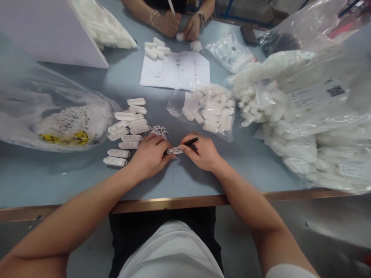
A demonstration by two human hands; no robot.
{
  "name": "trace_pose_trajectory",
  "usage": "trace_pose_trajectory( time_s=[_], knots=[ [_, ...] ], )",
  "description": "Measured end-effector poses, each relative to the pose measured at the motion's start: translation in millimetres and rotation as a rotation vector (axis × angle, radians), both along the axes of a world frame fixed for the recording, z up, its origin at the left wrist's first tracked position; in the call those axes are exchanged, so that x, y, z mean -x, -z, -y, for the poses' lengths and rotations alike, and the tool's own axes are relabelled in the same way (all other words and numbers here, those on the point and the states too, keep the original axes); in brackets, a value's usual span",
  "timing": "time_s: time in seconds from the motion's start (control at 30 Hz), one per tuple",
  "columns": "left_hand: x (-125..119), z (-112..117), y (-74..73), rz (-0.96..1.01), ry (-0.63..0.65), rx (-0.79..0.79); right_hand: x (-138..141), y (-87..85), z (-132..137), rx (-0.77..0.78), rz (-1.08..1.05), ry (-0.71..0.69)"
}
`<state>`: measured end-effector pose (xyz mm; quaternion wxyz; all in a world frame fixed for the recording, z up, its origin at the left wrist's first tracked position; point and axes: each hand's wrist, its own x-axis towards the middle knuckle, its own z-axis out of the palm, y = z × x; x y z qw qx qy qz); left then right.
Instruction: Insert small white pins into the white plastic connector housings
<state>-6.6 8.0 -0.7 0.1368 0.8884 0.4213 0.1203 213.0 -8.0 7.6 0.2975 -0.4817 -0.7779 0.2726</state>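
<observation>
Strip [174, 151] at twelve o'clock, pinched tight in my left hand [149, 156], my right hand [202, 152] closed on a black pen [189, 141] against it; loose strips [127, 129] lie at eleven, bagged ones [207, 108] at one.
</observation>
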Motion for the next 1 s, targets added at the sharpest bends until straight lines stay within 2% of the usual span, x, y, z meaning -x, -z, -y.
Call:
trace_pose_trajectory(
  time_s=[0.17,0.47,0.67,1.0],
  knots=[
    [-0.4,0.3,-0.7,-0.004,-0.008,0.014,0.8,3.8,-0.3,-0.042,0.03,-0.025],
    [-0.1,0.8,-0.2,-0.014,-0.006,-0.005,8.0,3.9,-0.5,-0.026,0.063,-0.019],
    [-0.3,0.3,-1.1,-0.005,-0.002,0.013,3.1,-0.5,0.3,0.026,-0.022,0.074],
    [-0.6,0.6,-0.9,0.008,-0.007,0.017,4.4,-0.4,0.9,0.011,-0.011,0.018]
  ],
)
